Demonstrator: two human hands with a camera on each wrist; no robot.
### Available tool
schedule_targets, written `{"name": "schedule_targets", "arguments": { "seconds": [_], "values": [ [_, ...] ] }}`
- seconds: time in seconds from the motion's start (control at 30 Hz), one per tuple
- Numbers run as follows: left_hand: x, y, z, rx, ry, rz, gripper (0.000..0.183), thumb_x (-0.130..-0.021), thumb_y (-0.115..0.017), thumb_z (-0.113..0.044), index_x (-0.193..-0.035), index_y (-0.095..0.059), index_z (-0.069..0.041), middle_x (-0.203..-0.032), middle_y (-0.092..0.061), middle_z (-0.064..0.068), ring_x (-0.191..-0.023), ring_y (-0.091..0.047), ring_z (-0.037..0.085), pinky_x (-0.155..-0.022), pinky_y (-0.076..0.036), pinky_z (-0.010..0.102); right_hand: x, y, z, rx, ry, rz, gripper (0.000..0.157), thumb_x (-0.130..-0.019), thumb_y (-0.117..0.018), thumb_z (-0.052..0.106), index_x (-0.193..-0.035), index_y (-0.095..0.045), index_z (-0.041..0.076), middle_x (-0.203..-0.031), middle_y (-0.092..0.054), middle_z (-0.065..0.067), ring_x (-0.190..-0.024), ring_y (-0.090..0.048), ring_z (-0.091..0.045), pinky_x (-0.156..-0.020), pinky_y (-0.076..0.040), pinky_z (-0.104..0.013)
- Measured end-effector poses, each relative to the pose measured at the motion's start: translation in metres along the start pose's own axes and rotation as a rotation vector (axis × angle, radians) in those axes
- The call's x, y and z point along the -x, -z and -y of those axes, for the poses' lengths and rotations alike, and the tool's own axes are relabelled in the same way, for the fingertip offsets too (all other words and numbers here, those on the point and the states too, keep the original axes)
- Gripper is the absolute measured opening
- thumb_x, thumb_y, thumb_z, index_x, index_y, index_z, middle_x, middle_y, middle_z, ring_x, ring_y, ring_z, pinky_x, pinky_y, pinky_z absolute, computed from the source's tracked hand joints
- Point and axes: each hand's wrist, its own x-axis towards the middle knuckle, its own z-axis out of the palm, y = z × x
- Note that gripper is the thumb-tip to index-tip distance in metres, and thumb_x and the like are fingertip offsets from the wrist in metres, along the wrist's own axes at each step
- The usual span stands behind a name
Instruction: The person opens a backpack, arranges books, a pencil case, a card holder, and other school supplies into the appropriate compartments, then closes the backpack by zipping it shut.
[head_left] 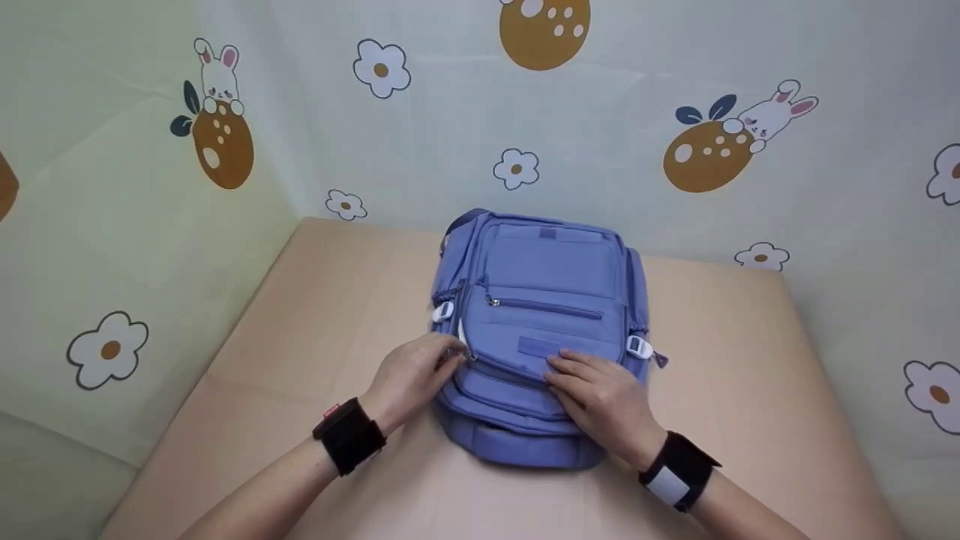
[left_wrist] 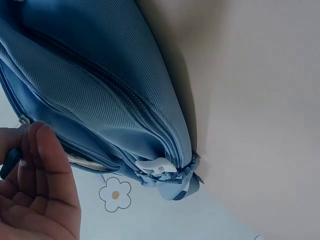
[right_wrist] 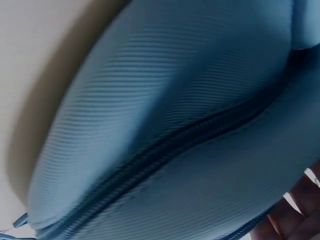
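Observation:
A blue backpack (head_left: 555,262) lies on its back with its front face up. My left hand (head_left: 416,375) pinches a zipper pull (left_wrist: 11,162) at the bag's left side. The metal zipper slider (left_wrist: 23,119) sits just beyond those fingers. Beside that slider the front pocket gapes a little, and a pale lining (left_wrist: 90,163) shows through. On the lower right of the front pocket rests my right hand (head_left: 604,401), its fingertips near a darker label patch (head_left: 538,347). In the right wrist view only some of its fingers (right_wrist: 295,220) appear, at the corner beside the fabric.
The backpack stands on a beige table (head_left: 330,300). White side buckles (head_left: 638,347) and a small dangling tag (head_left: 660,360) stick out from its sides. A second, shut zipper (head_left: 551,308) crosses the upper front. Behind the table hangs a patterned cloth (head_left: 442,135).

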Motion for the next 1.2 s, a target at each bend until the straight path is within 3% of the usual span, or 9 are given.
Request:
{"name": "schedule_targets", "arguments": {
  "seconds": [0.27,0.5,0.6,0.87,1.03,1.2],
  "values": [
    [0.002,0.000,0.001,-0.022,-0.002,0.000,0.015,-0.094,-0.075,-0.013,-0.108,-0.078,-0.009,-0.096,-0.071,0.001,-0.084,-0.067,0.014,-0.072,-0.056,0.034,-0.019,-0.006,0.013,-0.014,-0.046,0.055,0.031,-0.085,-0.081,0.012,-0.116,-0.077,0.006,-0.122,-0.073,-0.008,-0.117,-0.067,-0.028,-0.097,-0.053,-0.045],
    [0.001,-0.003,0.001,-0.042,-0.025,-0.029,0.010,-0.092,-0.076,-0.011,-0.101,-0.077,-0.011,-0.094,-0.071,0.000,-0.085,-0.068,0.014,-0.074,-0.057,0.033,-0.043,-0.016,0.033,0.058,-0.113,0.239,0.038,-0.091,-0.077,0.020,-0.125,-0.072,0.005,-0.132,-0.067,-0.010,-0.128,-0.059,-0.029,-0.103,-0.049,-0.047],
    [0.001,-0.004,0.000,-0.050,-0.022,-0.028,0.008,-0.092,-0.076,-0.012,-0.100,-0.076,-0.012,-0.093,-0.071,-0.001,-0.085,-0.068,0.013,-0.074,-0.056,0.032,-0.051,-0.019,0.038,0.121,-0.113,0.279,0.038,-0.090,-0.077,0.018,-0.125,-0.072,0.005,-0.132,-0.068,-0.010,-0.126,-0.061,-0.029,-0.101,-0.051,-0.046],
    [0.000,-0.003,-0.001,-0.066,-0.027,-0.008,0.004,-0.095,-0.074,-0.018,-0.096,-0.074,-0.014,-0.090,-0.070,-0.003,-0.081,-0.067,0.012,-0.071,-0.056,0.032,-0.054,-0.028,0.038,0.191,-0.078,0.230,0.020,-0.089,-0.078,0.014,-0.108,-0.078,0.009,-0.117,-0.074,-0.006,-0.112,-0.068,-0.025,-0.087,-0.058,-0.041],
    [-0.002,-0.003,0.001,-0.073,-0.051,-0.021,0.004,-0.095,-0.075,-0.017,-0.094,-0.072,-0.014,-0.088,-0.068,-0.003,-0.079,-0.066,0.012,-0.068,-0.055,0.032,-0.056,-0.029,0.037,0.189,-0.095,0.202,0.008,-0.088,-0.078,0.012,-0.093,-0.073,0.009,-0.112,-0.075,-0.005,-0.106,-0.070,-0.024,-0.077,-0.060,-0.039],
    [-0.004,0.000,0.001,-0.060,-0.039,-0.006,0.006,-0.096,-0.073,-0.019,-0.095,-0.072,-0.013,-0.089,-0.068,-0.004,-0.079,-0.066,0.012,-0.069,-0.055,0.032,-0.056,-0.028,0.035,0.187,-0.111,0.197,0.007,-0.091,-0.075,0.013,-0.094,-0.072,0.008,-0.109,-0.075,-0.006,-0.100,-0.072,-0.024,-0.073,-0.060,-0.039]
  ]
}}
